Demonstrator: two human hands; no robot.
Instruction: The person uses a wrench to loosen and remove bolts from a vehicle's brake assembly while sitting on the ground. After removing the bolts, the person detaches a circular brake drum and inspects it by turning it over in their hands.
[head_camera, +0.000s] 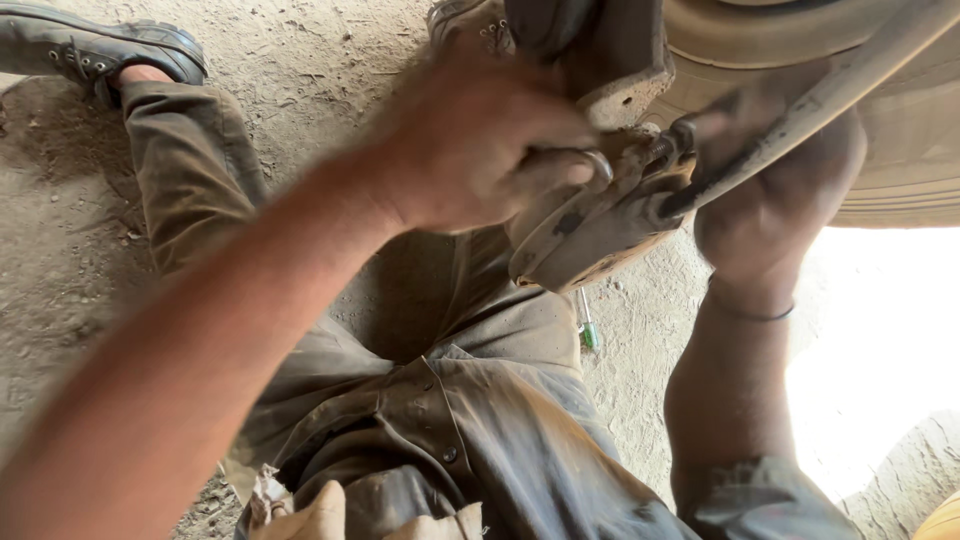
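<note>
Overhead, dusty metal bracket (600, 225) between both hands | left hand (480, 140) clasps it | right hand (775, 190) grips bar (800, 115)

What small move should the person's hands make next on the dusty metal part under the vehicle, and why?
Probably steady the metal part with the left hand and keep levering gently with the bar in the right hand: the bar's tip sits against the part, which hangs tilted over the lap.

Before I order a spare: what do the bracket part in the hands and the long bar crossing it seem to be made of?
Bracket part: looks like cast or pressed metal, dull grey-brown, dusty, chipped edges. Long bar: probably steel, matte and dirt-coated; motion blur leaves it uncertain. The left hand grips the bracket part; the right hand is at the bar.
</note>
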